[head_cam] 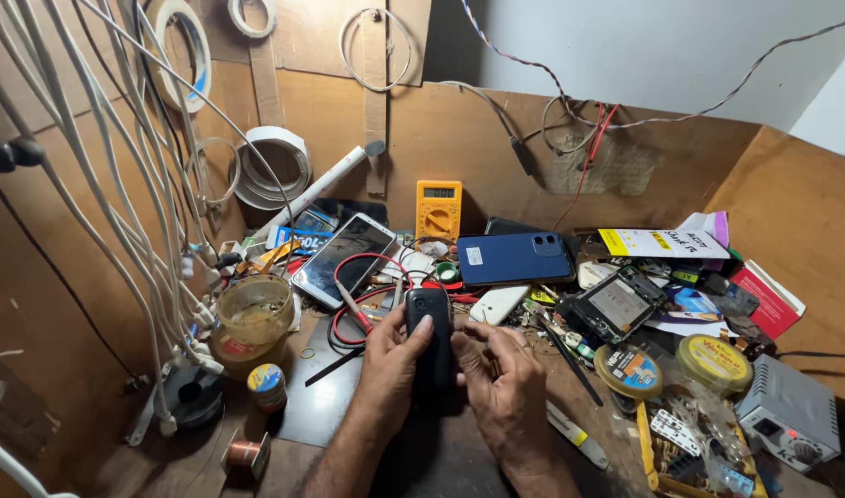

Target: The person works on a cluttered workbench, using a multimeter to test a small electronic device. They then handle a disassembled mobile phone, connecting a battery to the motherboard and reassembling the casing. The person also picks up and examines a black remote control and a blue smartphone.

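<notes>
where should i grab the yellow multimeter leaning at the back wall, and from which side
Grip the yellow multimeter by its two long side edges, coming in from the front and above. It stands nearly upright against the wooden wall, so its back is blocked, while its face and sides show. Red wires and phones crowd its base.

Open room: dark mat [326,406] lying bare at front left. Left approach: white cables [118,212] hanging across, glass jar [254,318] standing beside. Behind: red probe leads [353,304], yellow multimeter [438,209], blue phone [515,257] crowding. Right: opened phone [616,304], solder tins [715,361] blocking.
</notes>
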